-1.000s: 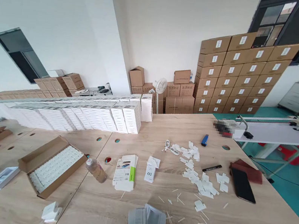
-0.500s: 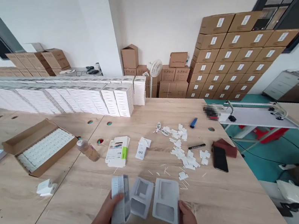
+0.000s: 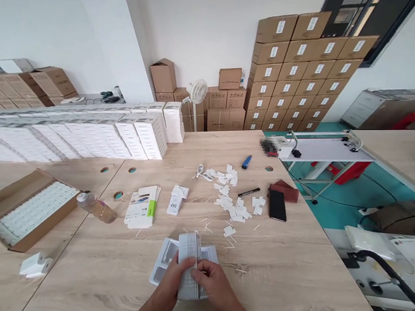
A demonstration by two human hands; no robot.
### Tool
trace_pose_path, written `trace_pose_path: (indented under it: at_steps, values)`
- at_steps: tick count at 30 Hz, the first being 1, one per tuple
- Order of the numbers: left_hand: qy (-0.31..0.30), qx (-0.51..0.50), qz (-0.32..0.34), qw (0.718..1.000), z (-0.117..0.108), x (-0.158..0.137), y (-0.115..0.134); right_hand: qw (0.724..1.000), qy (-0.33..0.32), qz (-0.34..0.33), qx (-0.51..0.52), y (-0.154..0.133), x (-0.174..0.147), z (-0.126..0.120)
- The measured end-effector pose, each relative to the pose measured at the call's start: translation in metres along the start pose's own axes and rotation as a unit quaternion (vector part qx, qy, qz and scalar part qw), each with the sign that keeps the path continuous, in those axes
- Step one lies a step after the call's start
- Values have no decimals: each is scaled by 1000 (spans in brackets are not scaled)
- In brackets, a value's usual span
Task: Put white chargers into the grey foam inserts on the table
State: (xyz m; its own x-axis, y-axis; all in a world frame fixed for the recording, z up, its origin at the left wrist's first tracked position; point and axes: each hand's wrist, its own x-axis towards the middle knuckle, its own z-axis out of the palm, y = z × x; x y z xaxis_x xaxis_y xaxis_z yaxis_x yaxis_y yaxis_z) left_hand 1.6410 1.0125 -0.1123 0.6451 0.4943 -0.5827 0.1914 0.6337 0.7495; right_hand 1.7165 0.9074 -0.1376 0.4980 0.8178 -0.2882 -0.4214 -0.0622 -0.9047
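Observation:
In front of me I hold a stack of nested grey-white plastic trays (image 3: 191, 245) above the table. My left hand (image 3: 171, 279) is wrapped round the left side of the stack. From the other side, the fingers of my right hand (image 3: 213, 280) pinch together at the stack's right edge; my hand partly hides the spot. Beneath the stack, a compartmented white plastic tray (image 3: 159, 269) lies on the table to the left. Another tray (image 3: 211, 253) shows to the right, mostly covered by the stack and my right hand.
White card pieces (image 3: 236, 210), a black marker (image 3: 249, 191), a blue cutter (image 3: 246, 162) and a phone (image 3: 277, 205) lie beyond. Flat printed cartons (image 3: 140, 208), a bottle (image 3: 97, 207) and an open cardboard box (image 3: 29, 210) are leftward. White boxes (image 3: 147, 137) line the back.
My right hand has let go of the single tray and moved left to the stack. The stack is now over the two trays on the table. The view has turned right.

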Motion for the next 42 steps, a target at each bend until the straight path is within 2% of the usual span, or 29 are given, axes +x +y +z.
trace_pose_path:
  at_steps: [4,8,12,14,15,17,19,22,24,26,29,31,33,36,39,42]
  values:
    - [-11,11,-20,1000,12,4,-4,994,68,3,80,10,-13,-33]
    - [31,34,-6,999,8,9,-5,972,204,26,116,24,-23,-97]
    - [37,49,12,998,7,10,-1,955,286,59,60,38,-28,-166]
    - [35,49,16,998,12,11,-1,949,311,57,-3,38,-29,-183]
    - [35,48,18,998,16,11,-1,946,320,47,-34,36,-28,-184]
    - [30,41,20,999,25,11,-4,949,304,16,-81,26,-26,-169]
    - [17,31,15,999,35,12,-8,969,226,-12,-98,13,-22,-135]
    - [-10,15,-4,1000,45,16,-14,994,67,-37,-72,-6,-15,-77]
    - [-16,4,-17,1000,43,19,-17,998,34,-41,-39,-12,-13,-53]
    - [-6,-7,-27,1000,33,22,-15,998,45,-35,-8,-13,-16,-49]
    - [18,-16,-25,999,13,23,-8,997,76,-20,8,-10,-25,-69]
    - [18,-16,-14,1000,7,20,-4,997,80,-9,-11,-9,-29,-83]
    - [2,-14,-6,1000,13,18,-3,996,66,-4,-54,-9,-30,-86]
    - [-29,-15,-5,999,33,15,-8,995,53,-36,-78,-8,-25,-67]
    - [-47,-17,-11,999,45,16,-12,996,70,-54,-21,-3,-19,-45]
    - [-38,-16,-20,999,36,19,-11,993,113,-25,38,7,-23,-53]
